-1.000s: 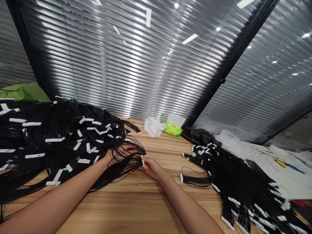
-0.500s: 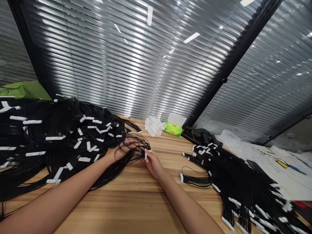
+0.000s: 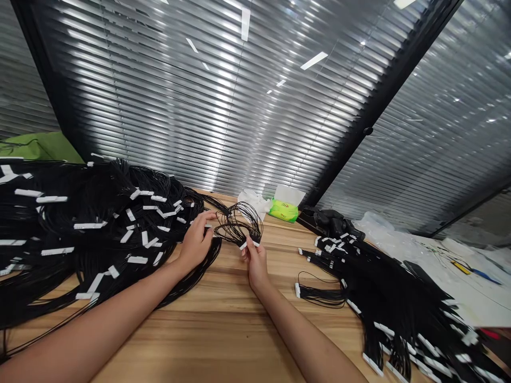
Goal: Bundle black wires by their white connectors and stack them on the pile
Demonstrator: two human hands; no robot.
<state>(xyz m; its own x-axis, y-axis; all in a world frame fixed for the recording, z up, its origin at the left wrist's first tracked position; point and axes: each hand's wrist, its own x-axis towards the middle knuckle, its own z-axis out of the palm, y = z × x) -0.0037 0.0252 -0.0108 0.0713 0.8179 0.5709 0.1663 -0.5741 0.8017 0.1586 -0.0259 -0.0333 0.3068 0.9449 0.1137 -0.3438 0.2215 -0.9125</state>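
My right hand (image 3: 256, 263) pinches the white connector end of a black wire harness (image 3: 238, 221) above the middle of the table. Its thin wires loop up and to the left from the fingers, and a white strip shows on each side of the thumb. My left hand (image 3: 197, 242) is just left of the loops, fingers stretched out and apart from the thumb. Whether its fingertips touch the wires I cannot tell. Beside and behind this hand spreads a big pile of black wire harnesses (image 3: 107, 213) with white connectors.
A second harness heap (image 3: 391, 287) covers the right side, with a small bundle (image 3: 321, 294) at its left edge. At the back lie crumpled white tissue (image 3: 252, 199) and a green tissue pack (image 3: 283, 209). Yellow-and-blue pliers (image 3: 475, 271) rest on a white surface far right. Slatted blinds (image 3: 223, 96) rise behind.
The left hand's fingers have come out of the wires and now extend beside them. My right hand has turned and shifted slightly right, and the harness loops now stand up more openly.
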